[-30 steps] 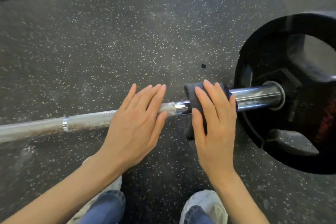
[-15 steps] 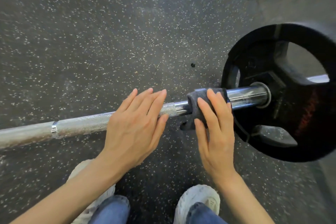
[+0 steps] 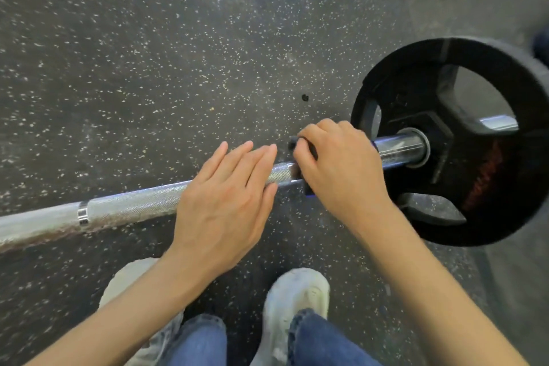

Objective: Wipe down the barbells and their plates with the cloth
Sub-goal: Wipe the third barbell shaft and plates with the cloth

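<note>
The barbell (image 3: 133, 206) lies on the speckled rubber floor (image 3: 148, 53), running from the left edge toward the black plate (image 3: 463, 142) at right of frame. The left hand (image 3: 225, 202) rests flat, fingers straight, on the knurled shaft. The right hand (image 3: 335, 163) is clenched around the dark cloth (image 3: 297, 142), wrapping it over the bar just beside the smooth sleeve. The cloth looks soft and pliable; the bar is stiff, likely heavy, and may roll, so steadying the grippy knurled part seems wise.
</note>
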Action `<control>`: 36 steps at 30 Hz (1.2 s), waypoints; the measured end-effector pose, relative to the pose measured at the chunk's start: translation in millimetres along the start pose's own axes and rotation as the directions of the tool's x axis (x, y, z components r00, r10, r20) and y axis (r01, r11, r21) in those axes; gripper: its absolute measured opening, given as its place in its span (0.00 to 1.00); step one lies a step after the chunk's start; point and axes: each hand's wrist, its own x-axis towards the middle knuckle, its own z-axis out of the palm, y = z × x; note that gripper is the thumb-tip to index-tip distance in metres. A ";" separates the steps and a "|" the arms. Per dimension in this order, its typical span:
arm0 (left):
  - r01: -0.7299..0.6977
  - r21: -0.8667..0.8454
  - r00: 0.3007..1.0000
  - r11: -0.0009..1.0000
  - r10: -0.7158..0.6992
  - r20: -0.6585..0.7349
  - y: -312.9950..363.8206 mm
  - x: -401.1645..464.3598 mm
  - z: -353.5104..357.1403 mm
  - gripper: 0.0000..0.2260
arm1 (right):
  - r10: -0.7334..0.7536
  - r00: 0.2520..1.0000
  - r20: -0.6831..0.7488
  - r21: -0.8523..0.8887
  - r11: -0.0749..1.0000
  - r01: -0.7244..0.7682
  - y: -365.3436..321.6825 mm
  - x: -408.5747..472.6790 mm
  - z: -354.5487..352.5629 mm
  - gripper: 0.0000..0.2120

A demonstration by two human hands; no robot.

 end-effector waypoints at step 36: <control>0.084 0.094 0.995 0.992 -0.079 -0.055 -16.3 35.1 -1.6 0.19 | 0.038 0.819 -0.573 0.414 0.875 0.249 20.4 25.1 43.4 0.15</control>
